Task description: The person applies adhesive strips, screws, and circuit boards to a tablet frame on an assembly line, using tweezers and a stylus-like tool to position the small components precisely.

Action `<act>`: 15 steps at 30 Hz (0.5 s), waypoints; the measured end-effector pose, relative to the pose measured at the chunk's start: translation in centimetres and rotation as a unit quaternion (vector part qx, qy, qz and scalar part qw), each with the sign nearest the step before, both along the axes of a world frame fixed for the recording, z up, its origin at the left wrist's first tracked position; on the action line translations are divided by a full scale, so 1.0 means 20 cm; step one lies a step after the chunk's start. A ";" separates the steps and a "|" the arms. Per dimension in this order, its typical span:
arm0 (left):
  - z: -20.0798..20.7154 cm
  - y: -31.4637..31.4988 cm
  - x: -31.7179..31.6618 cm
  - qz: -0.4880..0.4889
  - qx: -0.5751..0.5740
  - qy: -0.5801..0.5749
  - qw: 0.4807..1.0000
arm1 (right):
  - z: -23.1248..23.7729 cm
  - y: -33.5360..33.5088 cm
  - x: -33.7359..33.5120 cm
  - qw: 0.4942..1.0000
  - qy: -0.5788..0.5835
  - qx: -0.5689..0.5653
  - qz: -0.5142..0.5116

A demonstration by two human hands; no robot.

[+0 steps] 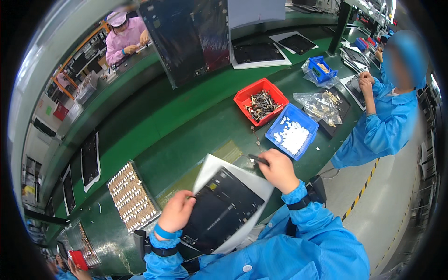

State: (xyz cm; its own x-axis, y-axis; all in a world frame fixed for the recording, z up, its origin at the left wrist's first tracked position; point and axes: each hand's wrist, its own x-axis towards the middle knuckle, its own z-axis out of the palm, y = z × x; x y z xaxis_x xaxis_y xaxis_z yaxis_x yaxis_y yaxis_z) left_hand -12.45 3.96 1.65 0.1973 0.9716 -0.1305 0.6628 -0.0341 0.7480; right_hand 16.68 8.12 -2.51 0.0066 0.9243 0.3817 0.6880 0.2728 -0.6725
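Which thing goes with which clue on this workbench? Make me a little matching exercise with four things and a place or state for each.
Things
1. Thin dark tool
2. Black panel nearest the person
3. Red bin
4. Rows of white-tipped pieces

Clues
A. Holds a heap of small dark parts
B. To the left of the left-hand fingers
C. Gripped by the right-hand fingers
D. Lies on a white sheet

Right pairs: 1-C, 2-D, 3-A, 4-B
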 end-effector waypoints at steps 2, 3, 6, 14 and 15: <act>0.03 0.07 -0.10 0.024 0.024 0.032 0.999 | -0.05 0.04 -0.01 0.991 -0.131 -0.021 -0.001; 0.07 0.11 -0.15 0.056 0.005 0.032 0.998 | -0.07 0.05 -0.03 0.987 -0.160 -0.031 -0.003; 0.04 0.27 -0.42 0.160 0.043 -0.071 0.984 | -0.10 0.07 -0.05 0.986 -0.165 -0.026 0.003; -0.29 1.20 -1.09 0.366 0.092 -0.211 0.902 | -0.12 0.05 0.01 0.997 -0.062 0.047 0.014; -0.47 1.31 -1.73 0.340 0.184 0.000 0.922 | -0.08 0.07 -0.06 0.995 -0.029 0.074 0.053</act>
